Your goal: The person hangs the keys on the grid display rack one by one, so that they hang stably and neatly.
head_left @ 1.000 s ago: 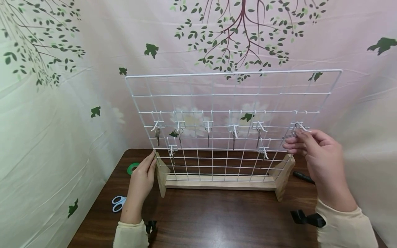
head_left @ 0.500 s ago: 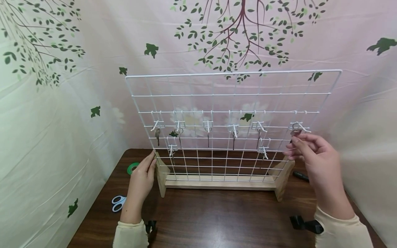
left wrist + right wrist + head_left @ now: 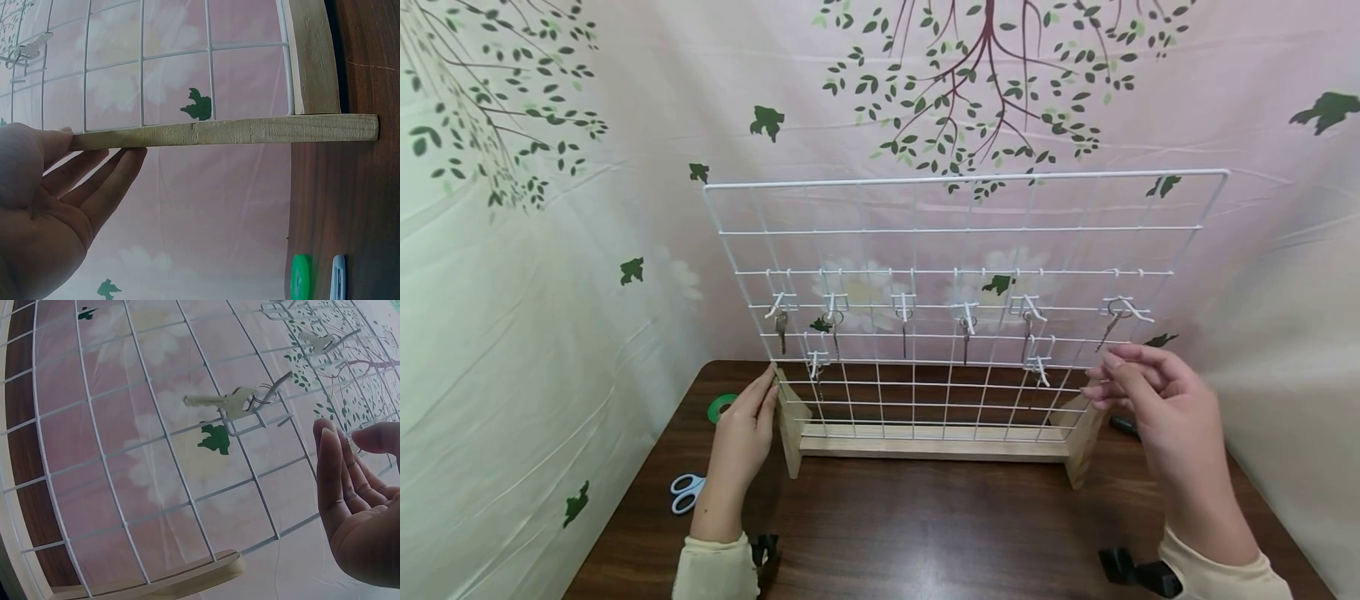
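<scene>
A white wire grid rack (image 3: 966, 178) stands upright on wooden feet. My left hand (image 3: 745, 429) grips the top of its left wooden side piece (image 3: 225, 130), thumb on one face and fingertips on the other. At the rack's right side a key (image 3: 1107, 332) dangles by its ring from a white hook (image 3: 1138, 313). Just below and right of that key is my right hand (image 3: 1172, 417), fingers loosely bent, holding nothing. In the right wrist view this hand (image 3: 359, 503) is beside the grid, and another hooked key (image 3: 234, 403) shows to its left.
More keys, such as a left-end key (image 3: 782, 332), hang along the rack on white hooks. Light-blue scissors (image 3: 687, 492) and a green tape roll (image 3: 718, 407) lie on the brown table (image 3: 925, 525) at left. A dark object (image 3: 1124, 425) lies behind the right foot.
My right hand has let go of the key and moved slightly down, leaving it hanging from the right-end hook. The left hand has stayed on the rack's side.
</scene>
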### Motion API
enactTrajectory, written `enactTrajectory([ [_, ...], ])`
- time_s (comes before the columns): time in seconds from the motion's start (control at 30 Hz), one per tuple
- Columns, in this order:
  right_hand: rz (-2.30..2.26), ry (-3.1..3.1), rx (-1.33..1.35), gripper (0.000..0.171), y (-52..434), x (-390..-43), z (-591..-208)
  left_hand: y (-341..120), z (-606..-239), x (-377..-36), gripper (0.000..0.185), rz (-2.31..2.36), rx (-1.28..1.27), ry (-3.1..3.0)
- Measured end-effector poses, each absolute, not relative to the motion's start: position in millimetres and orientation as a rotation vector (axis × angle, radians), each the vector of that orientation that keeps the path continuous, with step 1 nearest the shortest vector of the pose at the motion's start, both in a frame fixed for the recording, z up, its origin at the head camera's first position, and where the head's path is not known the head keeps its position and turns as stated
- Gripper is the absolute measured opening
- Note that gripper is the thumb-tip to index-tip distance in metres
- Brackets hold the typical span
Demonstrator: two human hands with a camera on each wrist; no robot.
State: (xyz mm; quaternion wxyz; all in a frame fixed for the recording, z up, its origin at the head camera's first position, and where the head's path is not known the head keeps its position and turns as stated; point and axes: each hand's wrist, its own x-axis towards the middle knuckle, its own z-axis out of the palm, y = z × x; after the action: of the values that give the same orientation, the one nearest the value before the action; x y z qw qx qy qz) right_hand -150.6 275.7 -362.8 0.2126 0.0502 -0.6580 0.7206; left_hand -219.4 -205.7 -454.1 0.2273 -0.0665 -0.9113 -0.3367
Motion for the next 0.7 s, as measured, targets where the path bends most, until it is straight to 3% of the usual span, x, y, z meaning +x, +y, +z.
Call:
enactTrajectory([
  [0.2, 1.824, -2.015, 0.148, 0.01, 272, -141, -374, -205, -454, -220, 0.045, -0.92, -0.193, -2.485],
  [0.47, 1.211, -2.493, 0.03, 0.026, 270, -125, -395, -204, -450, -214, 0.041, -0.896, -0.163, -2.428],
  [0.7, 0.783, -2.485, -0.014, 0.012, 285, -120, -423, -210, -448, -211, 0.053, -0.949, -0.123, -2.544],
])
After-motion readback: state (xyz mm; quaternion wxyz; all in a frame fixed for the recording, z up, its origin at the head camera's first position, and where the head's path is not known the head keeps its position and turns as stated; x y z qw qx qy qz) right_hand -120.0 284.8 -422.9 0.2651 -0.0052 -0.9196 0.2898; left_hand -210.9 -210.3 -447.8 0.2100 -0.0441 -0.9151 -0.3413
